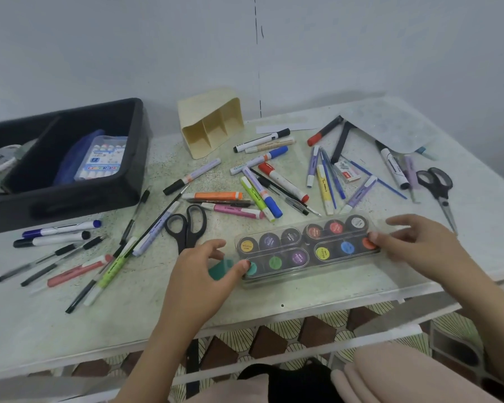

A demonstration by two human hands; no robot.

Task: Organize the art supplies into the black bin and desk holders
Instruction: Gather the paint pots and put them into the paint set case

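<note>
Head view: the paint case (307, 251) lies flat at 5 o'clock on the table (41, 324); the left hand (204, 269) rests its thumb on the case's near left corner, fingers loosely curled, apart from it; the right hand (416, 245) has its thumb on the right end, fingers blurred, grip unclear; bin (70, 199) at 9 o'clock; holder (211, 122) at 12; pens (274, 181) scattered between.

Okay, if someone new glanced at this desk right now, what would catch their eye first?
Probably the clear case of coloured paint pots at the table's near edge, with the left hand and right hand at its ends, thumbs touching it. Beyond it pens and markers lie scattered, a cream desk holder lies tipped over at the back, and the black bin sits at the left.
</note>
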